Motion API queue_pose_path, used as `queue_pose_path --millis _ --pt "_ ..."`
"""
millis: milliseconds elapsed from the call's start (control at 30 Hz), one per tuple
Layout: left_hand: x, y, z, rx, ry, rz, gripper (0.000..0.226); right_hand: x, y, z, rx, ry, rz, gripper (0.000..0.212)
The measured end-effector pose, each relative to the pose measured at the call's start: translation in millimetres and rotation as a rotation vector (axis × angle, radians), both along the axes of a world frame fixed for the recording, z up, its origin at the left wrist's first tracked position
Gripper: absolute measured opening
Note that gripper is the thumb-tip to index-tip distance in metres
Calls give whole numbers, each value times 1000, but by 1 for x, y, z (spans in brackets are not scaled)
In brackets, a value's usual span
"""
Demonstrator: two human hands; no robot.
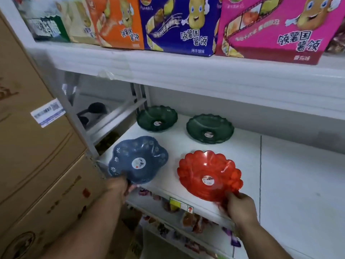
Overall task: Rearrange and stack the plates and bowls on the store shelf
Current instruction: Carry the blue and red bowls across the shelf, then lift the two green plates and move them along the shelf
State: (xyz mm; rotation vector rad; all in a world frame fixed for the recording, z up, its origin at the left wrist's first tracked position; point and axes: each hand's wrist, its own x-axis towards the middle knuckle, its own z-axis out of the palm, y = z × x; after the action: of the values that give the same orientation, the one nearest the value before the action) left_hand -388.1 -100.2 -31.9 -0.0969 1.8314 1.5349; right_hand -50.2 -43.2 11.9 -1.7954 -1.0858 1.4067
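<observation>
Four scalloped plastic bowls sit on the white shelf (280, 174). The blue bowl (138, 157) with white flower marks is at the front left, and my left hand (121, 187) grips its near rim. At the front right lies the red bowl (209, 172), held at its near edge by my right hand (240, 206). Two dark green bowls stand behind them: one (156, 118) at the back left, the other (210, 130) to its right. Each bowl has a round sticker in its middle.
Stacked cardboard boxes (33, 146) stand close on the left. The shelf above carries bright snack cartons (179, 25). A yellow price tag (181, 203) hangs on the shelf's front edge, with packaged goods on the shelf below. Bare shelf board stretches to the right.
</observation>
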Motion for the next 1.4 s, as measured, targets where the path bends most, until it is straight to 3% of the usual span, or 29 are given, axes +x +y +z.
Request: queue_pose_path --millis 267,533,667,900,1133,1233,1333,1400 --pt "-51 20 -18 -23 -16 -78 21 -46 0 -20 11 -30 -125 25" --pt "-64 31 -19 -30 -31 -97 18 -65 2 -42 0 -33 -106 19" --pt "-62 31 -17 -57 -4 -130 24 -70 3 -48 -24 39 -125 17" --pt "-64 28 -18 17 -86 -109 7 -71 -1 -38 -113 215 -149 12" --pt "-61 21 -17 48 -105 -128 4 -58 -4 -40 -75 49 -59 34" --pt "-50 12 -11 -64 110 -121 16 -41 -3 -43 53 -178 -103 45" --pt "-13 6 21 164 285 -95 33 -24 7 -27 168 -316 -170 41" --pt "5 13 39 192 313 -112 43 -21 18 -10 244 -273 -129 35"
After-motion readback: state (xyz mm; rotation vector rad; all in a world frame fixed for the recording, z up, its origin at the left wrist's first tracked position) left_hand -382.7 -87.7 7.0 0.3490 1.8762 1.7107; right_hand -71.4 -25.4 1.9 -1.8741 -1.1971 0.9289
